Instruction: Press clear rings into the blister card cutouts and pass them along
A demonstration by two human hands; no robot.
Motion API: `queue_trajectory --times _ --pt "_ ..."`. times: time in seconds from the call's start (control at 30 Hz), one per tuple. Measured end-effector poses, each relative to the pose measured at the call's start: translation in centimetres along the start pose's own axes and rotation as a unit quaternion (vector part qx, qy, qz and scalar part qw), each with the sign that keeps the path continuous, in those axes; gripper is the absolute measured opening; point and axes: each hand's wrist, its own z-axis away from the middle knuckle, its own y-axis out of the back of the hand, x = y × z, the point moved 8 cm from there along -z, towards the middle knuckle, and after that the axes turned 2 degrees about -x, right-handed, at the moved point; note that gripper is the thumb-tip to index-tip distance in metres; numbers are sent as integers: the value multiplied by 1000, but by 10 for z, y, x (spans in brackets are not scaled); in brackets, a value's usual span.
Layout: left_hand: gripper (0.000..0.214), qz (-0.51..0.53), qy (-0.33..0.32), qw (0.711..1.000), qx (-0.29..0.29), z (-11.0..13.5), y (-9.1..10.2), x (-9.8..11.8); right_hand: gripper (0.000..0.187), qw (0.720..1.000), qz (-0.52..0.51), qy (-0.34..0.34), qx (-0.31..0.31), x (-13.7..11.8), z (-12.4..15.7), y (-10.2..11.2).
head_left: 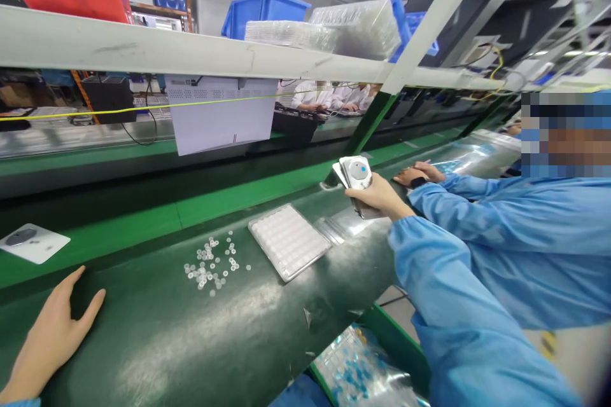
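My right hand (377,196) grips a small stack of phone back covers (357,170), held above the bench. The front cover is white with a large round grey camera area and a blue dot on it. Low at the left, my left hand (55,331) holds nothing, its thumb and fingers apart over the green bench surface. Just beyond it, a single white phone back cover (42,243) lies on the green ledge, its dark round camera area to the left. Small clear rings (205,272) lie scattered between my hands, beside a white plastic tray (289,241) with rows of pockets.
Clear plastic bags (356,222) lie right of the tray. Below the bench edge, a green bin (396,331) holds bags with blue pieces. A co-worker in a blue smock (501,216) sits close on the right. A white shelf beam (191,48) crosses above the bench.
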Motion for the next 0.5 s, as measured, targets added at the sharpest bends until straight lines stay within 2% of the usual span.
queue_trajectory --times 0.1,0.2,0.3,0.4,0.5 --pt "72 -1 -41 999 14 -1 1 4 47 1000 -22 11 -6 -2 46 10" --pt "64 -1 -70 997 33 -4 -4 -1 49 999 -39 2 -30 10 106 -2" --pt "60 -17 -101 994 43 -8 -13 -11 41 998 -36 -46 -36 33 158 -19" --pt "61 -28 -134 989 50 -13 -20 -18 26 994 -23 -96 -35 54 190 -35" --pt "60 -12 -131 990 58 -17 -24 -25 21 991 -13 -123 -49 66 204 -51"
